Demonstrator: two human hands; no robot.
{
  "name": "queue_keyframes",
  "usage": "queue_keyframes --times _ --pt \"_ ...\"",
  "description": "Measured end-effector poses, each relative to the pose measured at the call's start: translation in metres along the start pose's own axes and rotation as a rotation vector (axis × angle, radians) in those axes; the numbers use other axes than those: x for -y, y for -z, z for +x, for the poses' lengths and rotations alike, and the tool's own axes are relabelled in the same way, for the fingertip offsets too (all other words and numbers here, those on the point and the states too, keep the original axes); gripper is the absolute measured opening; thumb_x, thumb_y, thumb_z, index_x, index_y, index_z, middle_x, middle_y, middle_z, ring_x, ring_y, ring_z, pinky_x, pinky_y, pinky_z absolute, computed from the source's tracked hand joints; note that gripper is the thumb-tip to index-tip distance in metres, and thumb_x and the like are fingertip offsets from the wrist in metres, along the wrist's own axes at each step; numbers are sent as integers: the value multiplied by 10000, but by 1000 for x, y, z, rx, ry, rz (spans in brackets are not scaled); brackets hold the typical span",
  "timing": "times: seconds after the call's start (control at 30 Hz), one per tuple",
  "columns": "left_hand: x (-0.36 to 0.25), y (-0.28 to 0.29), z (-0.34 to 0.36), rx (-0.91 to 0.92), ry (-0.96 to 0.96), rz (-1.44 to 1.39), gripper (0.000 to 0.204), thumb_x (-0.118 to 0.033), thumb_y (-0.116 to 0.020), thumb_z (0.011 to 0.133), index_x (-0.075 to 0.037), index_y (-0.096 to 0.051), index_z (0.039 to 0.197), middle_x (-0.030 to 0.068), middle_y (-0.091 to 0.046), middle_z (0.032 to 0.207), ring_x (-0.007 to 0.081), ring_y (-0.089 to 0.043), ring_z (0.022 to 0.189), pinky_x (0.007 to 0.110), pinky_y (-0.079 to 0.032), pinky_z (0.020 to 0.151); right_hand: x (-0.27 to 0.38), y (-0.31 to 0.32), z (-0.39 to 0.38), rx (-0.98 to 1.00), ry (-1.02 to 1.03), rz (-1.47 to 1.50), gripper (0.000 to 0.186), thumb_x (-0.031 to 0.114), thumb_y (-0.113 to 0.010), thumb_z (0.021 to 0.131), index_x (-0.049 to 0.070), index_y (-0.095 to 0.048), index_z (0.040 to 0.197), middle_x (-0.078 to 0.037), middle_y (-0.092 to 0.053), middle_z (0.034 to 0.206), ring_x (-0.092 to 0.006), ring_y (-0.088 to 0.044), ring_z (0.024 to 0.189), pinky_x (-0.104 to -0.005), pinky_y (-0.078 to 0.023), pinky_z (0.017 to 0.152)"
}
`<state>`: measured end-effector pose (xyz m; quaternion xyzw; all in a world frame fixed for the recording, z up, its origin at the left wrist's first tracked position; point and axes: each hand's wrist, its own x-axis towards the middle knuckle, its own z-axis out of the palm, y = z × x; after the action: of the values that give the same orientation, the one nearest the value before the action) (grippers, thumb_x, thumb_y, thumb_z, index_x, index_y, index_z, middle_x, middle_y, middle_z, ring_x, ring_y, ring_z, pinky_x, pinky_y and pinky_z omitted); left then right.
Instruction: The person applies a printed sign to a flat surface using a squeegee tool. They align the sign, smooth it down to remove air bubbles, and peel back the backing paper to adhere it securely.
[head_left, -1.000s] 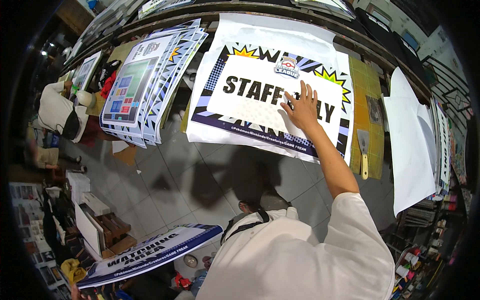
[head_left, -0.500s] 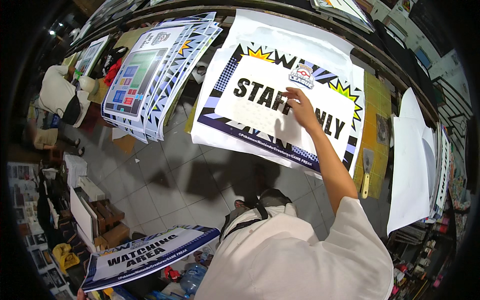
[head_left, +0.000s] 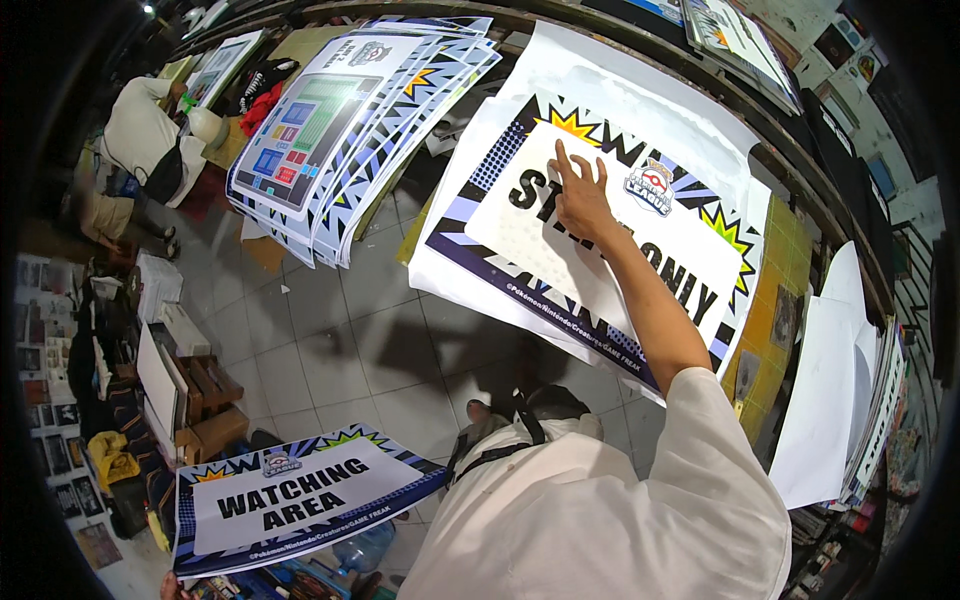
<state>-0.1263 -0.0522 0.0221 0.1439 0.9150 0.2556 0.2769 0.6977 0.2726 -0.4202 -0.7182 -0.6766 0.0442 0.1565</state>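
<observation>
A large printed sign [head_left: 690,290], white in the middle with a blue, black and starburst border, lies on white backing sheets [head_left: 590,55] on the bench. Over its upper left part is my right hand [head_left: 585,200], fingers apart and holding nothing; whether the fingertips touch it I cannot tell. Down at the lower left, my left hand [head_left: 170,588] grips the corner of a second printed sign [head_left: 300,490] with a like border. Only a few of its fingers show. That sign hangs slightly bowed beside my body.
Left on the bench lies a stack of printed boards [head_left: 330,130]. At right, a scraper [head_left: 746,376] rests on a yellow cutting mat [head_left: 775,270], with white sheets [head_left: 825,400] beyond. Wooden crates [head_left: 210,390] and a water jug [head_left: 365,548] stand below. A person in white [head_left: 150,130] works at far left.
My right hand has moved left and up across the sign on the bench, its fingers stretching out more. The sign in my left hand has tipped to show more of its face.
</observation>
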Motion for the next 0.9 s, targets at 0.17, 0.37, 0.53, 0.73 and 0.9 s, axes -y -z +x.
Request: queue_keyframes --times 0.17,0.37,0.53,0.73,0.9 --pt "8 9 3 -33 25 -4 253 -254 -679 944 -102 -647 1144 -6 -529 911 104 -521 852 262 -461 720 12 7 -3 20 67 0 902 17 -525 813 80 -133 1623 -48 -604 1400 -258 -416 1394 -554 -43 1239" --pt "0 -7 -3 7 3 -60 212 -251 -700 936 -100 -646 1073 6 -590 921 113 -538 835 278 -470 730 -7 -2 -5 -142 -14 195 804 95 -561 880 76 -217 1607 -55 -597 1358 -257 -455 1331 -574 -95 1229" --pt "4 6 5 15 12 -53 242 -258 -710 931 -81 -660 1087 6 -578 870 122 -546 816 285 -486 744 -10 -8 7 -97 -15 190 850 154 -629 877 79 -208 1611 -61 -611 1335 -283 -477 1305 -586 -135 1212" --pt "9 4 6 -39 27 -56 253 -262 -706 932 -69 -663 1089 -3 -560 853 127 -553 827 297 -500 754 -4 -2 12 -60 -20 178 891 192 -682 850 86 -227 1609 -67 -632 1269 -292 -503 1280 -605 -177 1196" --pt "2 -10 -9 -99 47 -57 223 -258 -700 933 -85 -660 1069 -15 -563 862 125 -555 847 297 -492 749 -5 -1 18 -24 -34 168 923 225 -736 830 93 -248 1602 -62 -637 1228 -291 -510 1262 -616 -196 1187"
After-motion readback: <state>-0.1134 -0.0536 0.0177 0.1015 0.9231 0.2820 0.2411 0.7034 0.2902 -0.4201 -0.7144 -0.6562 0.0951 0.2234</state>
